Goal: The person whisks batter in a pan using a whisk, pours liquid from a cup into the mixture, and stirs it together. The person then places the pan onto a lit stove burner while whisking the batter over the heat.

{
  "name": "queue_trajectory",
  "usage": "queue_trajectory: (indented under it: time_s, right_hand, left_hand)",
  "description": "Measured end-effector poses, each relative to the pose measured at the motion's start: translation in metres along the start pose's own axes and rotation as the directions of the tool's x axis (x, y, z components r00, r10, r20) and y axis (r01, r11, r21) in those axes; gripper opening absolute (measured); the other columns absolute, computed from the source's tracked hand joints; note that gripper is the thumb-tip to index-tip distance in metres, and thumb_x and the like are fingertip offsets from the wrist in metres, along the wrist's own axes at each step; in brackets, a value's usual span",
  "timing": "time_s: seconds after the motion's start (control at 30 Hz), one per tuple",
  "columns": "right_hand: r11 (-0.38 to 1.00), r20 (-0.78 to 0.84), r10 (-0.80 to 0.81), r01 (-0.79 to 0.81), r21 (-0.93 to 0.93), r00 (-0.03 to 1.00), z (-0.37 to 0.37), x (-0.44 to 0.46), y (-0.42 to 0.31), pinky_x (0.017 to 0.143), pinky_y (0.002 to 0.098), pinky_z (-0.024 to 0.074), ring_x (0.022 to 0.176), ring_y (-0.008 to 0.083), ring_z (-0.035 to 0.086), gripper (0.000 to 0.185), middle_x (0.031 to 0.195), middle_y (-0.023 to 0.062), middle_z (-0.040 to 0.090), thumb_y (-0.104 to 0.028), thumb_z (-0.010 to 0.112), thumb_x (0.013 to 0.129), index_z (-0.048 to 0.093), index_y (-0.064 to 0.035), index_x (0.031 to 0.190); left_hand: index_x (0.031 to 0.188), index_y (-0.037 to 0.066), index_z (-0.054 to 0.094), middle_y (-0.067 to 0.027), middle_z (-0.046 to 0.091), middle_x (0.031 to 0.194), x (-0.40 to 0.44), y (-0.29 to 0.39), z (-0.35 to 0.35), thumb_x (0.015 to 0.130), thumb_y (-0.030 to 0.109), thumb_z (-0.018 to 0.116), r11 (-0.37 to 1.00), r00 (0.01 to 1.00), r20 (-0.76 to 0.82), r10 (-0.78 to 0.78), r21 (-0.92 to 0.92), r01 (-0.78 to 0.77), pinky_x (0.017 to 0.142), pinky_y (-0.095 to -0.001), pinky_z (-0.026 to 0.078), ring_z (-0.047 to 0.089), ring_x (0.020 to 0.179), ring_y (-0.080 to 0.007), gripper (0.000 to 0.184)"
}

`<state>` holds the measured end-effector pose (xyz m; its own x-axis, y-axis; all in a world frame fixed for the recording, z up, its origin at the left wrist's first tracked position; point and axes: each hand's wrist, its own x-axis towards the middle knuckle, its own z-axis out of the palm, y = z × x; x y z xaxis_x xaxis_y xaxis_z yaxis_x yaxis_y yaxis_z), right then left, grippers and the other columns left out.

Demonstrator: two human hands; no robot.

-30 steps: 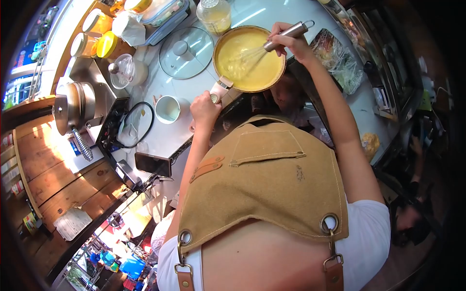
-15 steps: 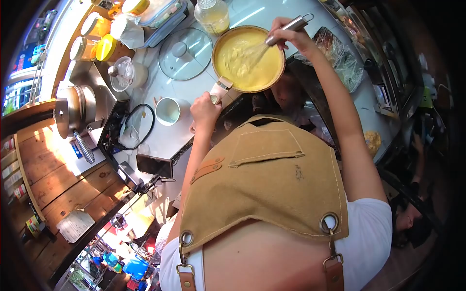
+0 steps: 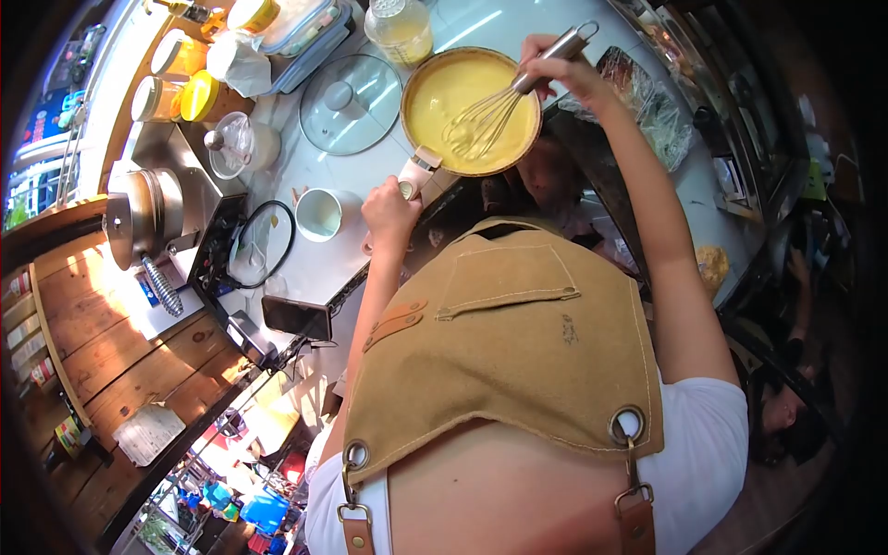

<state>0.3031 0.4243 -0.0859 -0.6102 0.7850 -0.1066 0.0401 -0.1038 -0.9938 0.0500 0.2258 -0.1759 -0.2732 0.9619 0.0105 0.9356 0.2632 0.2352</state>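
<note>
A round pan (image 3: 408,129) with a brownish rim holds a smooth yellow mixture (image 3: 453,83). Its pale handle (image 3: 422,167) is in the closed grip of my left hand (image 3: 390,205). My right hand (image 3: 566,76) is closed around the metal handle of a wire whisk (image 3: 495,116), which slants down to the left. The whisk's wires are over the yellow mixture, their rounded end at its surface; I cannot tell how deep they dip. A glass lid (image 3: 363,125) with a grey knob lies on the counter just left of the pan.
A white cup (image 3: 326,214) stands left of my left hand, with a phone (image 3: 296,317) at the counter's near edge. Behind the pan is a jar of yellowish liquid (image 3: 400,32). A plastic-wrapped item (image 3: 661,120) lies right of my right hand. Lidded jars (image 3: 157,99) line the far left.
The whisk has shifted slightly within the pan and its wires now show more clearly above the mixture, whose surface looks smoother. My left hand keeps its hold on the handle.
</note>
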Motion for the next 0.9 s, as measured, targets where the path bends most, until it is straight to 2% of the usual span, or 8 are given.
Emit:
queue_trajectory:
  time_s: [0.33, 0.4, 0.47, 0.53, 0.6, 0.67, 0.8, 0.9]
  right_hand:
    - [0.999, -0.033, 0.018, -0.017, 0.027, 0.999, -0.003, -0.015, 0.004, 0.036, 0.0193, 0.0356, 0.044, 0.0084, 0.050, 0.014, 0.066, 0.0048, 0.057, -0.019, 0.059, 0.071, 0.052, -0.0069, 0.070]
    - [0.995, -0.058, 0.032, -0.038, -0.097, 0.998, -0.024, -0.018, -0.009, 0.038, 0.0194, 0.0373, 0.046, 0.0083, 0.050, 0.011, 0.066, 0.0043, 0.057, -0.017, 0.058, 0.073, 0.053, -0.0075, 0.070]
    - [0.988, -0.114, 0.028, -0.045, -0.149, 0.993, -0.034, -0.019, -0.018, 0.039, 0.0195, 0.0376, 0.047, 0.0083, 0.051, 0.011, 0.067, 0.0043, 0.058, -0.017, 0.058, 0.073, 0.054, -0.0080, 0.069]
    - [0.992, -0.254, -0.106, 0.087, -0.086, 0.961, -0.030, -0.010, -0.011, 0.035, 0.0200, 0.0356, 0.041, 0.0086, 0.050, 0.012, 0.061, 0.0045, 0.058, -0.017, 0.059, 0.070, 0.056, -0.0051, 0.066]
    - [0.994, -0.178, -0.094, 0.082, -0.075, 0.979, -0.024, -0.008, -0.009, 0.035, 0.0200, 0.0361, 0.042, 0.0087, 0.051, 0.013, 0.062, 0.0048, 0.059, -0.017, 0.059, 0.070, 0.057, -0.0048, 0.067]
    - [0.988, -0.026, 0.043, -0.046, -0.149, 0.999, -0.030, -0.005, -0.018, 0.035, 0.0203, 0.0366, 0.041, 0.0089, 0.050, 0.013, 0.061, 0.0045, 0.058, -0.017, 0.058, 0.073, 0.057, -0.0042, 0.070]
    - [0.962, -0.134, -0.152, 0.115, -0.248, 0.979, -0.039, 0.016, -0.023, 0.040, 0.0193, 0.0390, 0.043, 0.0088, 0.051, 0.009, 0.067, 0.0038, 0.059, -0.015, 0.057, 0.076, 0.057, -0.0057, 0.074]
    - [0.986, 0.027, -0.020, 0.025, -0.166, 0.999, -0.017, 0.011, -0.024, 0.037, 0.0200, 0.0379, 0.043, 0.0093, 0.052, 0.010, 0.064, 0.0046, 0.058, -0.014, 0.057, 0.075, 0.055, -0.0054, 0.071]
  left_hand:
    - [0.067, 0.004, 0.055, -0.0153, 0.059, 0.062, 0.000, 0.000, -0.003, 0.060, 0.017, 0.061, 0.999, 1.000, -0.015, 0.017, -0.032, -0.018, 0.053, -0.0398, 0.047, 0.059, 0.059, -0.0311, 0.016]
    - [0.069, 0.004, 0.056, -0.0152, 0.059, 0.064, 0.000, 0.000, -0.002, 0.062, 0.021, 0.062, 1.000, 1.000, 0.010, -0.011, -0.016, 0.011, 0.054, -0.0404, 0.047, 0.059, 0.061, -0.0318, 0.019]
    - [0.070, 0.004, 0.056, -0.0152, 0.060, 0.065, 0.000, -0.001, -0.001, 0.064, 0.025, 0.063, 0.999, 0.999, 0.033, -0.035, -0.004, 0.035, 0.056, -0.0411, 0.047, 0.060, 0.063, -0.0324, 0.022]
    - [0.067, 0.004, 0.055, -0.0158, 0.058, 0.061, 0.000, 0.000, 0.000, 0.060, 0.016, 0.062, 1.000, 1.000, -0.031, 0.003, -0.023, -0.004, 0.053, -0.0400, 0.047, 0.059, 0.059, -0.0315, 0.015]
    - [0.066, 0.004, 0.055, -0.0158, 0.058, 0.060, 0.001, 0.000, -0.001, 0.060, 0.016, 0.062, 0.999, 1.000, -0.028, 0.011, -0.030, -0.012, 0.053, -0.0400, 0.047, 0.059, 0.059, -0.0315, 0.015]
    - [0.066, 0.004, 0.055, -0.0158, 0.058, 0.060, -0.001, 0.000, -0.003, 0.060, 0.016, 0.062, 0.999, 1.000, -0.022, 0.008, -0.032, -0.009, 0.053, -0.0401, 0.047, 0.059, 0.059, -0.0315, 0.015]
    - [0.068, 0.004, 0.056, -0.0158, 0.059, 0.063, 0.000, -0.001, 0.000, 0.063, 0.020, 0.062, 0.999, 1.000, 0.008, -0.011, -0.032, 0.012, 0.055, -0.0409, 0.047, 0.059, 0.061, -0.0322, 0.018]
    - [0.070, 0.004, 0.056, -0.0163, 0.060, 0.065, 0.002, 0.000, -0.003, 0.066, 0.024, 0.062, 0.999, 0.999, 0.038, -0.023, -0.024, 0.024, 0.056, -0.0418, 0.047, 0.060, 0.063, -0.0329, 0.022]
